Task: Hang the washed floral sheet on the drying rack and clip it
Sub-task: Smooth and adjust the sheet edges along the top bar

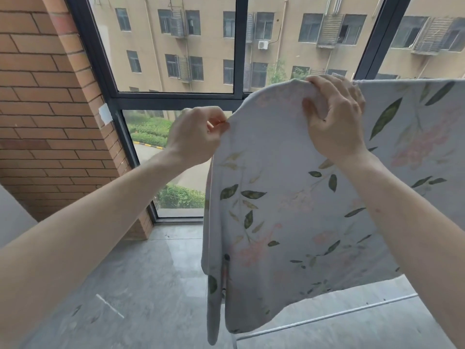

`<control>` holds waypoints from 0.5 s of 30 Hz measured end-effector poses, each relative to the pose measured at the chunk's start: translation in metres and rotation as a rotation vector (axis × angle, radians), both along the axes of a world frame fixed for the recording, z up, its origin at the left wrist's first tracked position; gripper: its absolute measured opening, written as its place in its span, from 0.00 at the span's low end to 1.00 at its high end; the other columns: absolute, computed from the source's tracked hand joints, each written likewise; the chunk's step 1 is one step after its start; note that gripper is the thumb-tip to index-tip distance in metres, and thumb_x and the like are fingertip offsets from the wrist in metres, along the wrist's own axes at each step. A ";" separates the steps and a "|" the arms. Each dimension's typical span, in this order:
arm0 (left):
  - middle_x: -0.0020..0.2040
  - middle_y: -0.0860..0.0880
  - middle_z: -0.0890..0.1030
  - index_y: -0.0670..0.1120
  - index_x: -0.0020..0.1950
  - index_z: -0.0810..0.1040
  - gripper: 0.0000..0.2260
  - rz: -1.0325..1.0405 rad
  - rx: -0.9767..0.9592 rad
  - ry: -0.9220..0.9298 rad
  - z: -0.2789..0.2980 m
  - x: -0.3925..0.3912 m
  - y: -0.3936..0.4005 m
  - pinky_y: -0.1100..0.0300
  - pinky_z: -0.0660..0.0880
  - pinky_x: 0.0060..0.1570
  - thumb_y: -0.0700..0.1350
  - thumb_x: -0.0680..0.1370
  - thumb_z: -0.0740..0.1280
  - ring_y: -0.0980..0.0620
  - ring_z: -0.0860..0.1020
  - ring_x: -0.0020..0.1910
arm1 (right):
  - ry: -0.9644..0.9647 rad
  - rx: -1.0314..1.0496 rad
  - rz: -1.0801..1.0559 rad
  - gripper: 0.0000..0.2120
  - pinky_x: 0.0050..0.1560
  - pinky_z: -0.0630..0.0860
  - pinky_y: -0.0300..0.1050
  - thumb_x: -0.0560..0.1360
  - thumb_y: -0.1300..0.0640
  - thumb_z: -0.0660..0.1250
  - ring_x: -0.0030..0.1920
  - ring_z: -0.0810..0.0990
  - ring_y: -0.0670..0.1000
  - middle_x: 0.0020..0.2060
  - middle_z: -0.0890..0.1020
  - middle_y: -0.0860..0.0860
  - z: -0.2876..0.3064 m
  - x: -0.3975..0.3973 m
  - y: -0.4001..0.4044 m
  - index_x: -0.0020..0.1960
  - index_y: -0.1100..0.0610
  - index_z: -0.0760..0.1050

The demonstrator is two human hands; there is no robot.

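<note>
We've got the floral sheet (289, 197) draped over the top of the drying rack (327, 317), its top fold running left to right and both halves hanging toward the tiled floor (125, 285). Our right hand (337, 117) sits on the crest, fingers curled over the fold and bunching the cloth. Our left hand (198, 136) is at the sheet's left edge, just below the crest, thumb and finger pinching the hem; something reddish shows in that grip, maybe a clip, we can't tell. The edge lies right at our left hand, so that hand looks best placed to clip there. Behind stand the window (239, 96) and brick wall (45, 109).
</note>
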State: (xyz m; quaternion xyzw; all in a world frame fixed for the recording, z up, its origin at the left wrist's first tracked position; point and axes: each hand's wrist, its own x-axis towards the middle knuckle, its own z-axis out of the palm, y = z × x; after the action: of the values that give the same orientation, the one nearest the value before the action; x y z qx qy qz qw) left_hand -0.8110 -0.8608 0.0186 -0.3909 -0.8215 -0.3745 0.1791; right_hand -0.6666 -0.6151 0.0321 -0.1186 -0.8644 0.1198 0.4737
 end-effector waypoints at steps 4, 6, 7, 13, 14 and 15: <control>0.41 0.57 0.84 0.51 0.46 0.84 0.06 0.014 0.068 -0.063 -0.005 0.005 0.005 0.53 0.80 0.45 0.51 0.78 0.68 0.55 0.82 0.39 | -0.006 -0.005 -0.017 0.20 0.79 0.54 0.59 0.80 0.49 0.64 0.76 0.66 0.50 0.70 0.75 0.44 -0.005 -0.001 -0.006 0.72 0.49 0.74; 0.43 0.57 0.84 0.51 0.46 0.83 0.06 -0.029 -0.051 -0.149 -0.004 0.006 0.007 0.54 0.80 0.44 0.50 0.79 0.68 0.53 0.83 0.42 | -0.009 -0.019 -0.026 0.21 0.79 0.55 0.60 0.80 0.49 0.63 0.76 0.66 0.50 0.70 0.75 0.44 -0.005 0.000 -0.006 0.72 0.49 0.74; 0.45 0.57 0.84 0.52 0.48 0.83 0.05 -0.044 -0.105 -0.188 -0.002 0.006 0.007 0.55 0.79 0.44 0.49 0.79 0.68 0.51 0.83 0.45 | -0.014 -0.029 -0.028 0.21 0.79 0.56 0.60 0.80 0.49 0.63 0.76 0.65 0.50 0.71 0.74 0.44 -0.006 0.001 -0.006 0.72 0.49 0.73; 0.61 0.58 0.81 0.55 0.71 0.75 0.23 -0.170 0.024 -0.117 0.031 0.030 0.015 0.54 0.80 0.54 0.43 0.76 0.66 0.60 0.81 0.55 | -0.058 -0.083 -0.017 0.24 0.81 0.49 0.60 0.81 0.50 0.65 0.81 0.58 0.51 0.76 0.70 0.44 -0.008 0.011 -0.018 0.76 0.48 0.70; 0.65 0.57 0.79 0.55 0.74 0.73 0.25 -0.208 0.006 -0.066 0.037 0.035 0.022 0.54 0.78 0.59 0.43 0.76 0.65 0.58 0.79 0.59 | -0.053 -0.082 -0.003 0.23 0.81 0.49 0.60 0.81 0.50 0.65 0.81 0.58 0.51 0.76 0.70 0.44 -0.008 0.011 -0.021 0.76 0.47 0.70; 0.69 0.55 0.77 0.55 0.76 0.70 0.27 -0.224 -0.045 -0.013 0.041 0.040 0.030 0.55 0.74 0.61 0.44 0.76 0.65 0.55 0.77 0.62 | -0.047 -0.082 0.014 0.23 0.81 0.50 0.60 0.81 0.50 0.65 0.81 0.59 0.50 0.76 0.71 0.44 -0.007 0.010 -0.023 0.76 0.47 0.71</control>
State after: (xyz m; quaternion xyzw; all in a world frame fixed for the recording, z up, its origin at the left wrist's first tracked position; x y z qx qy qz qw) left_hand -0.7711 -0.8309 0.0594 -0.4817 -0.7821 -0.3760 0.1218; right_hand -0.6562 -0.6378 0.0254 -0.1346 -0.8706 0.1556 0.4470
